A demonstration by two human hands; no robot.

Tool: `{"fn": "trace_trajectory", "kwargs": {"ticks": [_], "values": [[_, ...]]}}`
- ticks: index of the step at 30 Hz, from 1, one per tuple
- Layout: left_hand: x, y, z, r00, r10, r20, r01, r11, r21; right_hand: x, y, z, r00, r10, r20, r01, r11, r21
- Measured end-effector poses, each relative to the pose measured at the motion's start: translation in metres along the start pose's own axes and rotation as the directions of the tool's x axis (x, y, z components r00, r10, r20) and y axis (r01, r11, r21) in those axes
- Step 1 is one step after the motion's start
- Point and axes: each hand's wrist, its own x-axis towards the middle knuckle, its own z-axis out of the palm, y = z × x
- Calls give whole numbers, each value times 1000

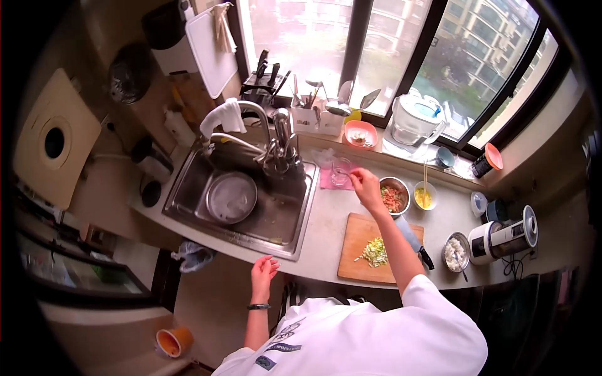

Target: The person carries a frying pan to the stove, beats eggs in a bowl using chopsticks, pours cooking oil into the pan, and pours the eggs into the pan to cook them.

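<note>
My right hand reaches over the counter, its fingertips pinched together at a small clear glass on a pink cloth. Whether the fingers grip the rim or something thin above it is hard to make out. My left hand hangs by the counter's front edge below the sink, fingers loosely bent and apart, holding nothing. Under my right forearm lies a wooden cutting board with chopped green and pale vegetable. A knife rests across its right side. Beyond stands a metal bowl of diced food.
A metal sink holds a round pan. To the right are a bowl of yellow liquid with chopsticks, a bowl of rice and a white appliance. A water pitcher and an orange bowl stand on the sill.
</note>
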Motion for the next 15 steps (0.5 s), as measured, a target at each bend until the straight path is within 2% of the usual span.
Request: {"fn": "trace_trajectory", "kwargs": {"ticks": [2,4,5,12,15], "values": [[30,27,-13,1000,13,25,-14,999,29,50,-11,3,988,-73,-132,70,997,-28],[52,47,-28,999,20,38,-20,1000,-1,88,-36,-4,978,-12,-210,5,999,-33],[61,55,-34,999,16,36,-15,1000,-20,104,-38,-6,963,-84,-256,48,988,-144],[113,88,-52,990,-67,126,67,998,5,171,-40,-1,947,-117,-299,9,941,-337],[129,99,-48,985,-73,155,77,997,-23,186,-36,-2,947,78,-311,-174,940,-294]]}}
